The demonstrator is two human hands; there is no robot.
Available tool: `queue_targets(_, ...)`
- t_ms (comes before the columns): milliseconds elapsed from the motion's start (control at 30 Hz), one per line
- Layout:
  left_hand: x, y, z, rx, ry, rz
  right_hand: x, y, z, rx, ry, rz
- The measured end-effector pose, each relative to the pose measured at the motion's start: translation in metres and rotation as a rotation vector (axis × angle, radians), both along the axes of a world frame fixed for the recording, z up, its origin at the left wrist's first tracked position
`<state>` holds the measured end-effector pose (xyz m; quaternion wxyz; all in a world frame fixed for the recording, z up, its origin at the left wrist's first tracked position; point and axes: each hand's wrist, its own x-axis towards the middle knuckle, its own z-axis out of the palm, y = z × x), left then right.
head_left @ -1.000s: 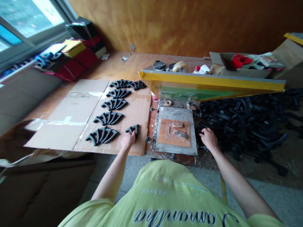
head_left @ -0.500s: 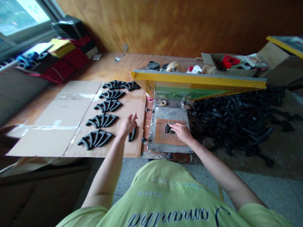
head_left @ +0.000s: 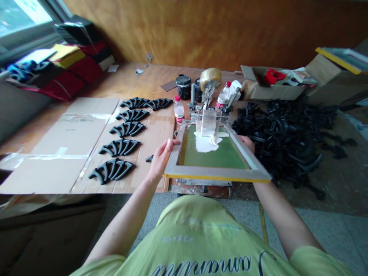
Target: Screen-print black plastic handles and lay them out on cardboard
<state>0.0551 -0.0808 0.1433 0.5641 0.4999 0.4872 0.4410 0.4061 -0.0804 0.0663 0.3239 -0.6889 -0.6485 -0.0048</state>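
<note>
Screen frame (head_left: 217, 173) sits btwn both hands: L hand (head_left: 161, 156) grips its left rail; R hand (head_left: 248, 142) at right rail, mostly hidden, can't tell grip.

So the screen frame (head_left: 217, 174) sat right in front of the person, left hand (head_left: 161, 157) on its left rail and right hand (head_left: 247, 142) on the right one. A squeegee (head_left: 208, 122) lay on the mesh toward the far end. Left of the frame was a cardboard sheet (head_left: 71, 138) with fanned sets of curved parts (head_left: 119, 147) in a column, plus one loose part (head_left: 149, 158) just beside the left hand. To the right was a heap of parts (head_left: 287, 134). Behind stood a bottle (head_left: 178, 109), a jar (head_left: 183, 85) and a tape roll (head_left: 210, 76), with an open box (head_left: 267, 90) further right.
</note>
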Motion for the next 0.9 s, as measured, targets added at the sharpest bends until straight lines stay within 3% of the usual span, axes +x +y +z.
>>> queue_targets(67,-0.007,-0.017,-0.035,-0.137,0.043,-0.031,0.001,0.016,0.016,0.042,0.022,-0.031)
queue_targets(167,-0.006,-0.028,-0.084,-0.228,0.114,-0.034,-0.034,0.036,0.035,0.038,-0.043,0.116)
queue_targets(233,-0.004,-0.027,-0.107,-0.237,0.207,-0.026,-0.064,0.044,0.04,-0.066,-0.158,0.25)
queue_targets(300,-0.003,-0.025,-0.121,-0.232,0.274,-0.041,-0.086,0.044,0.038,-0.215,-0.243,0.328)
queue_targets(400,-0.004,-0.022,-0.128,-0.225,0.312,-0.075,-0.098,0.026,0.026,-0.352,-0.294,0.395)
queue_targets(500,-0.006,-0.022,-0.127,-0.222,0.352,-0.085,-0.093,-0.003,0.016,-0.339,-0.368,0.552)
queue_targets(667,-0.005,-0.024,-0.123,-0.214,0.343,-0.088,-0.077,-0.018,0.024,-0.337,-0.346,0.844)
queue_targets(833,-0.003,-0.025,-0.119,-0.232,0.282,-0.065,-0.082,-0.013,0.018,-0.259,-0.298,0.662)
queue_targets(900,-0.003,-0.026,-0.119,-0.253,0.257,-0.052,-0.084,-0.024,0.009,-0.226,-0.305,0.68)
